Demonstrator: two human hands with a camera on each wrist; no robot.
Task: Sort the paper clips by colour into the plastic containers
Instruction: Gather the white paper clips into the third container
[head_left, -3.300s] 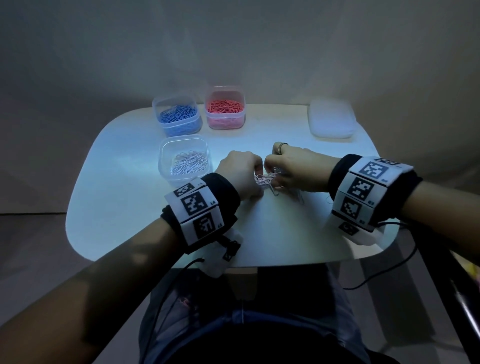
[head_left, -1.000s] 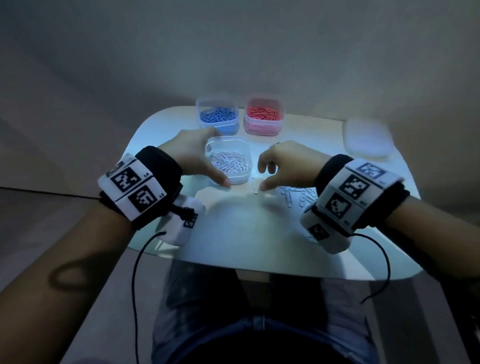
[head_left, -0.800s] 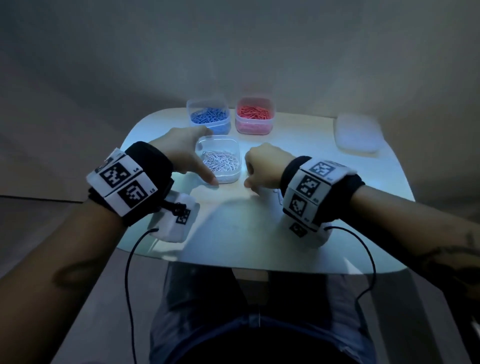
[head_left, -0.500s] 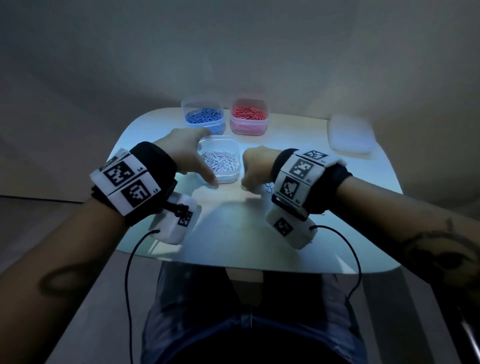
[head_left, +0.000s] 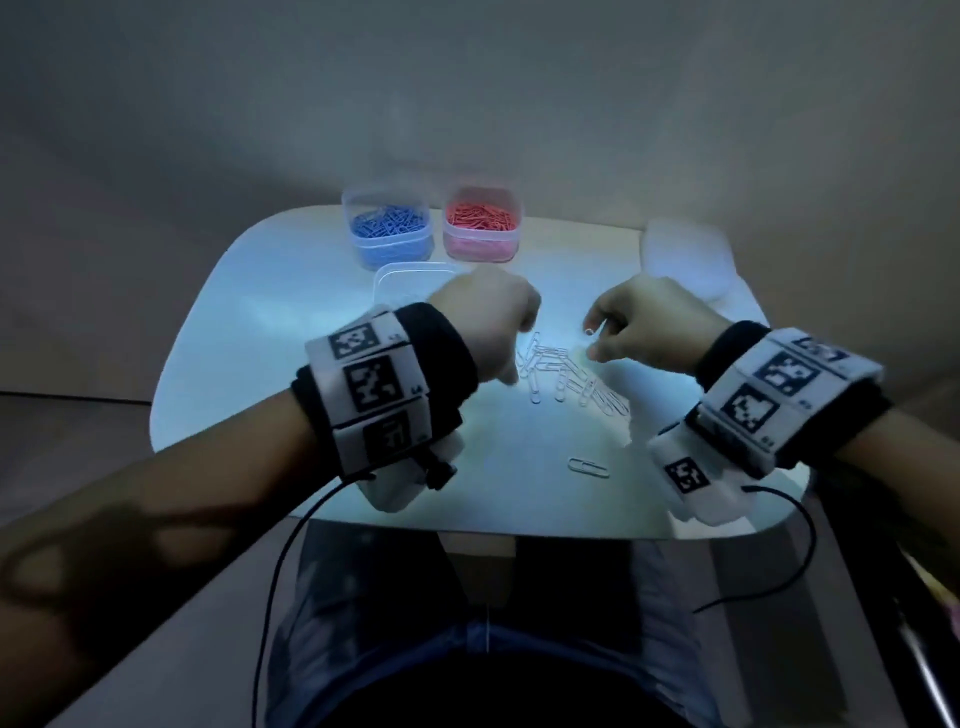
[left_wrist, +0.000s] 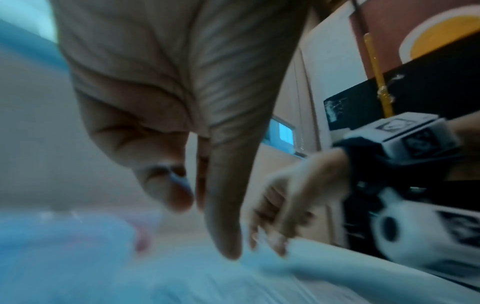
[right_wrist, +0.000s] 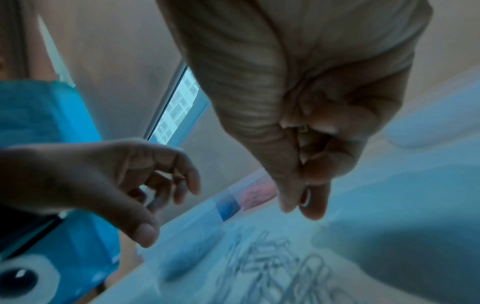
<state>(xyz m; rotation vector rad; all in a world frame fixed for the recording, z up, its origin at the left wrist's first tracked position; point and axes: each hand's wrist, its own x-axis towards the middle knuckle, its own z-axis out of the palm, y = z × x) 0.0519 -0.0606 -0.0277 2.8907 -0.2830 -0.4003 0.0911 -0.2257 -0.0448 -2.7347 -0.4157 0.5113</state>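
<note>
from the head view, a pile of white paper clips (head_left: 566, 371) lies on the table (head_left: 260, 332) between both hands. left wrist view: the left hand (left_wrist: 168, 98) hangs relaxed, holding nothing. right wrist view: the right hand (right_wrist: 311, 123) pinches one clip (right_wrist: 306, 197) above the pile.

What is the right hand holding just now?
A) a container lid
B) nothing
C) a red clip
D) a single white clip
D: in the head view the right hand pinches one white clip above the loose pile of white clips on the table.
</note>
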